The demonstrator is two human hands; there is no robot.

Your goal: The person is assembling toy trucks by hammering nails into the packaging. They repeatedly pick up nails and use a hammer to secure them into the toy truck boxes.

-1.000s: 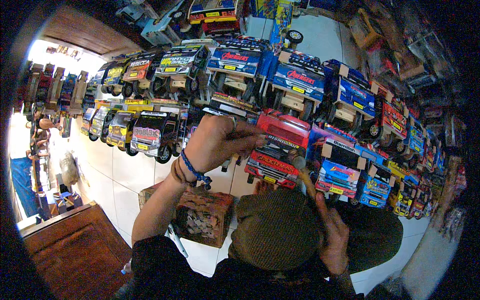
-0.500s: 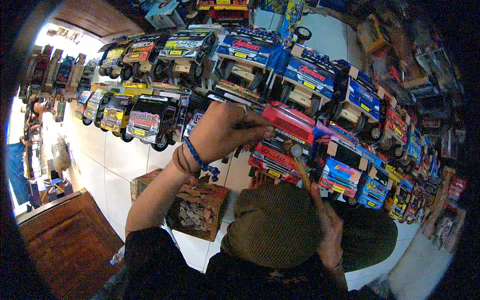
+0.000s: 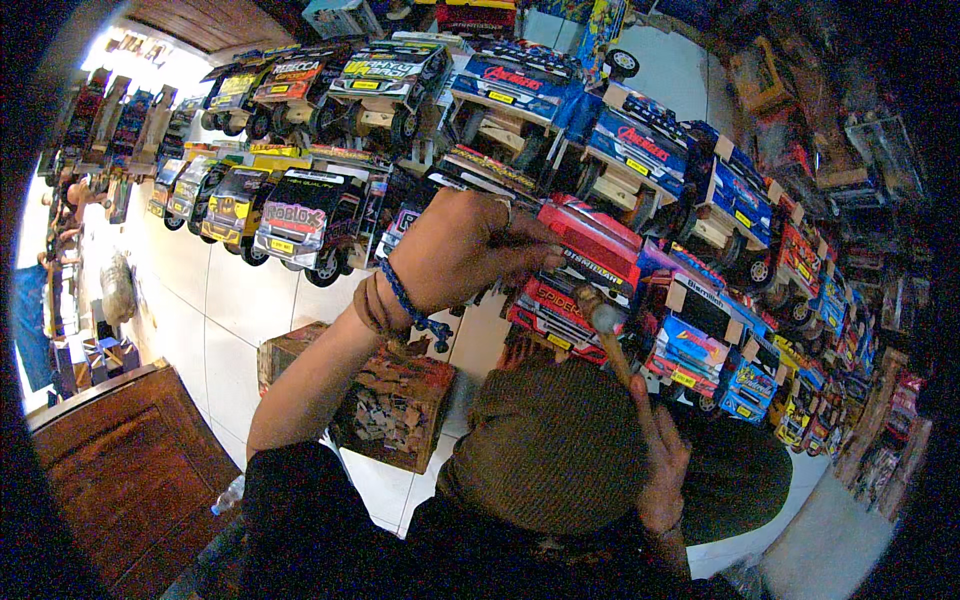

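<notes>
My left hand reaches over a red toy truck, its thumb and fingers pinched together beside the dark windshield. Whatever may sit between those fingertips is too small to make out. In my right hand is a hammer, gripped by its wooden handle. The rounded hammer head hovers over the truck's front, just below the windshield; whether it touches cannot be told. A blue-and-white toy truck stands right of the red one, and a dark toy truck is partly hidden behind my left hand.
Rows of toy trucks fill the floor ahead and to both sides. A wooden box of small wood scraps sits below my left forearm. A brown knit cap covers the lower middle. A brown wooden panel is at lower left.
The hammer head has shifted slightly down and right and turned a little over the red truck's front. My left hand keeps its pinch by the windshield. The whole view has tilted slightly.
</notes>
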